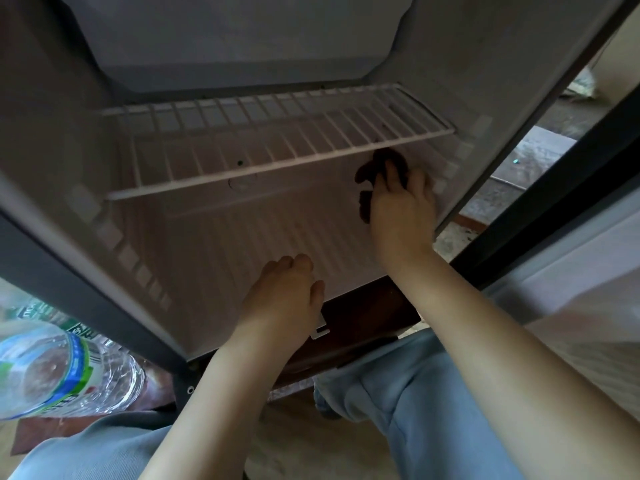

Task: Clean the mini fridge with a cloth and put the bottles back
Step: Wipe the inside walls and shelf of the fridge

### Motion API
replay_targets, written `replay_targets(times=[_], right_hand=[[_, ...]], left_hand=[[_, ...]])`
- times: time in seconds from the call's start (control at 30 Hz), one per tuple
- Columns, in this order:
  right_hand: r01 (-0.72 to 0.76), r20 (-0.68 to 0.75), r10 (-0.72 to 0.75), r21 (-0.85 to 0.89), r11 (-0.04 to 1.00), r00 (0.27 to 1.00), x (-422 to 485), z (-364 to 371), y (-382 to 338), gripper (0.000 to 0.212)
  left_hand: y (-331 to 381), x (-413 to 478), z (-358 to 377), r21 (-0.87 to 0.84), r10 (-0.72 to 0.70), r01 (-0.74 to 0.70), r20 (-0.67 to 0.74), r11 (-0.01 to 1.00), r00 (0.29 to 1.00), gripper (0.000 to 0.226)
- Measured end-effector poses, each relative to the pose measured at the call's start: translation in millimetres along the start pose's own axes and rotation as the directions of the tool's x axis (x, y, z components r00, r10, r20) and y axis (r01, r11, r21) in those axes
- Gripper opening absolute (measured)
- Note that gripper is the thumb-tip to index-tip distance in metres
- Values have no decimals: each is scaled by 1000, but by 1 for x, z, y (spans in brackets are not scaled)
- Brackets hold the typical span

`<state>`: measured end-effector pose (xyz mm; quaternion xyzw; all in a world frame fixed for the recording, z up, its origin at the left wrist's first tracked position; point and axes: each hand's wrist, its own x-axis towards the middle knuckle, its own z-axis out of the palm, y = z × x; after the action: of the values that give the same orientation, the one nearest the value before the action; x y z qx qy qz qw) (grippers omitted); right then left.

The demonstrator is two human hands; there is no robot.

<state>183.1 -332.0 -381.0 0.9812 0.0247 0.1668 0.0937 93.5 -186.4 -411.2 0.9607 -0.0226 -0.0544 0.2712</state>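
The mini fridge (225, 244) fills most of your view. It stands open in front of you, and you look into it from the front and a little from above. Its door (571, 271) is swung out on your right side, with the dark edge running diagonally past your right forearm.

Inside, one white wire shelf (277, 140) crosses the compartment from wall to wall, and nothing lies on it. The ribbed floor below it carries only your hands.

Your legs, in light blue trousers (415, 393), are bent just in front of the fridge.

A clear plastic water bottle (52, 368) with a blue and green label is at the lower left. It is outside the fridge, beside the left wall. A second label shows just behind it, but it is too blurred to tell more.

Your left grip (284, 299) rests on the front part of the fridge floor. The fingers are bent loosely and it holds nothing.

Your right grip (401, 209) is deeper inside, close to the right wall and just under the front bar of the shelf. It is closed around the dark cloth (374, 168), which bunches out past the fingers.
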Motion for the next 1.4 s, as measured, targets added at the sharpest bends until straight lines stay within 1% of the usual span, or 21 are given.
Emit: replay_targets(times=[0.03,0.13,0.2,0.33,0.37,0.43,0.67,0.77,0.83,0.9,1.0,1.07,1.13,1.2,1.27,1.33,1.37,1.4], right_hand=[[6,56,-5,-19,1000,998,8,-1,-6,44],[2,98,-3,15,1000,995,16,1,-9,44],[-15,89,9,69,997,996,2,-1,5,49],[-99,17,98,176,979,995,-50,3,30,62],[-114,0,116,189,975,993,-57,5,32,64],[-119,-5,122,161,980,993,-54,7,29,62],[-1,136,5,-26,1000,991,26,8,-13,46],[19,180,-18,-6,1000,983,41,15,-27,45],[24,182,-26,14,1000,983,26,22,-21,45],[26,177,-34,45,999,984,-8,33,-3,46],[84,232,-91,40,996,968,-51,44,25,52],[105,177,-114,59,993,978,-53,43,31,58],[135,30,-138,101,986,990,-47,41,33,60],[174,-89,-164,117,978,982,-36,38,37,56],[176,-140,-161,99,979,977,-23,37,35,50],[144,-85,-145,-15,989,986,-10,36,20,39],[114,-56,-119,-80,990,991,-2,33,10,38],[104,-12,-107,-141,984,994,5,31,1,42]], left_hand=[[-1,0,0,1,-9,9,1,1000,1000,34],[-3,1,-2,6,-16,16,7,1000,1000,34],[-4,1,-2,-1,-15,15,11,1000,1000,34],[-4,2,-4,0,1,-1,10,1000,1000,34],[-4,1,-4,-1,7,-7,12,1000,1000,33],[-2,-1,-4,-2,16,-16,22,1000,1000,29],[-12,-1,-10,11,-2,2,19,1000,1000,24],[-17,0,-12,5,-8,8,18,1000,1000,24],[-17,-1,-13,4,-3,3,36,1000,999,24],[-16,-2,-14,10,1,-2,61,1000,998,24],[-12,-6,-13,17,5,-6,80,1000,997,25],[-8,-9,-11,20,12,-14,90,1000,996,25],[-4,-11,-9,31,23,-26,92,999,996,26],[-2,-11,-9,38,27,-31,92,999,995,28],[-1,-9,-9,53,28,-33,91,998,995,29],[-1,-6,-8,62,32,-38,90,997,995,30],[-1,-5,-7,64,34,-39,91,997,995,30],[-2,-4,-6,65,35,-41,96,997,995,29]])
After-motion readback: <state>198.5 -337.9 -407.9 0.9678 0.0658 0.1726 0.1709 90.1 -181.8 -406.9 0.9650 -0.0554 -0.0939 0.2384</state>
